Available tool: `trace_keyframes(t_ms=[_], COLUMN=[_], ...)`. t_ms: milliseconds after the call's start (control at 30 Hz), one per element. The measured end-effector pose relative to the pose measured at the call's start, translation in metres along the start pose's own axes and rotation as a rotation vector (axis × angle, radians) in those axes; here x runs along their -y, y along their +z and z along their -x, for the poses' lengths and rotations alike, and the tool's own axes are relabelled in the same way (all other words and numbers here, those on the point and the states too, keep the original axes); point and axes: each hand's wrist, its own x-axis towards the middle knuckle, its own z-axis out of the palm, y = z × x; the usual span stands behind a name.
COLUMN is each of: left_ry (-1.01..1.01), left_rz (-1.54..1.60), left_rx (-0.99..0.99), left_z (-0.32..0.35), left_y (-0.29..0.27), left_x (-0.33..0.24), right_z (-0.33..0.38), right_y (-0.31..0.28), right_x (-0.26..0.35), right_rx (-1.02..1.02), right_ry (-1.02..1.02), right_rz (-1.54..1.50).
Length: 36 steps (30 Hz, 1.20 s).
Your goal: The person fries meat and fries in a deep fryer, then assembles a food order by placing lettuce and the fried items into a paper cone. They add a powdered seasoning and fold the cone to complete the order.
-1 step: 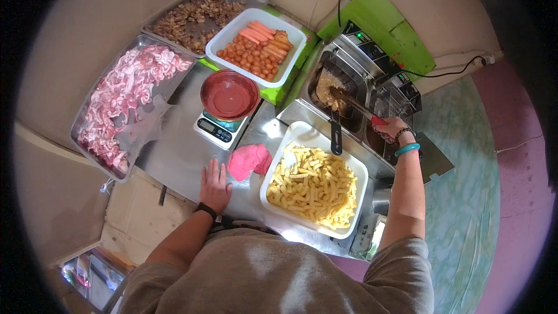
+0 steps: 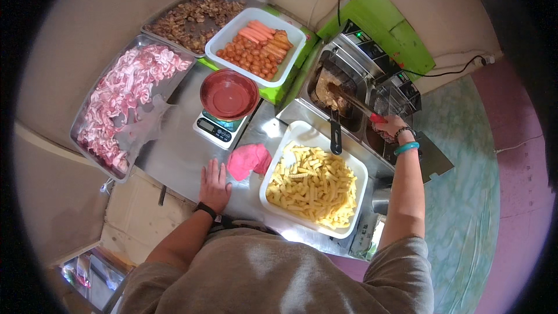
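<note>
My right hand [image 2: 391,128] is closed round the red grip of metal tongs [image 2: 359,104]. Their far end dips into the frothing oil of the deep fryer [image 2: 308,97], inside a frying basket [image 2: 333,90] whose black handle [image 2: 336,138] sticks out toward me. Food in the oil is hard to make out under the foam. My left hand [image 2: 214,186] lies flat on the steel counter [image 2: 168,163], fingers stretched, just left of a crumpled pink cloth [image 2: 249,160]. To the right of that cloth stands a white tub [image 2: 361,197] of cut potato fries [image 2: 314,185].
A red-brown bowl [image 2: 229,96] sits on a digital kitchen scale [image 2: 216,129]. Behind it, a white tub [image 2: 299,35] holds sausages and small round balls. Metal trays of raw sliced meat [image 2: 119,102] and browned pieces [image 2: 197,20] line the left. A second fryer basket [image 2: 385,106] is at right.
The tongs have shifted slightly in the fryer, and my right hand has moved a touch with them. My left hand stays in place.
</note>
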Motion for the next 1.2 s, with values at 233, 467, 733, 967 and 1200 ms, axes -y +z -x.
trace_keyframes(t_ms=[233,467,733,967,1200], left_ry=[0.030,0.044,0.023,0.036,0.027], left_rz=[-0.011,-0.010,-0.023,-0.005,-0.008], left_rx=[-0.033,-0.066,-0.050,-0.076,-0.078], left_z=[-0.002,-0.001,0.000,0.001,0.001], left_y=[-0.001,0.000,-0.001,-0.003,0.002], left_x=[0.002,0.000,0.000,0.000,0.003], right_z=[-0.064,-0.074,-0.023,-0.075,-0.050], right_y=[0.082,0.084,0.007,0.081,0.072], right_x=[0.029,0.027,0.004,0.036,0.039], right_rx=[-0.197,-0.223,0.082,-0.005,-0.165], right_ry=[-0.015,-0.111,-0.001,0.231,-0.150], right_rz=[0.299,0.207,-0.113,-0.238,0.174])
